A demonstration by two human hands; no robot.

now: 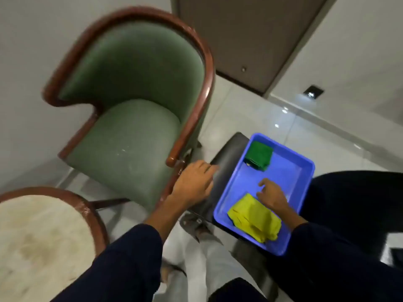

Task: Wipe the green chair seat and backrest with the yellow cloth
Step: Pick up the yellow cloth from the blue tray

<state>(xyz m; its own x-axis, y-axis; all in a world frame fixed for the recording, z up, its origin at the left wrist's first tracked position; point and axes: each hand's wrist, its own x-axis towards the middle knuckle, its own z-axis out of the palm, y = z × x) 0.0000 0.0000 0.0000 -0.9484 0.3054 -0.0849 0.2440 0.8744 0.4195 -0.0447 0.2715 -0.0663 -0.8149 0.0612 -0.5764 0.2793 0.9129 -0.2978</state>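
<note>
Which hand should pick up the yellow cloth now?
Right. The right hand is open inside the blue tub, just above the yellow cloth. The left hand is outside the tub, near the green chair.

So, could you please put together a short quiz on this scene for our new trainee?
1. True or false: the yellow cloth lies in the blue tray.
2. Which hand is over the tray? A) left hand B) right hand
3. Fill in: the other folded cloth in the tray is ____.

Key:
1. True; it lies at the near end, not yet picked up.
2. B; its fingers are spread open just above the yellow cloth, while the left hand rests by the tray's edge, beside the green chair.
3. Green; the green cloth sits at the far end.
</note>
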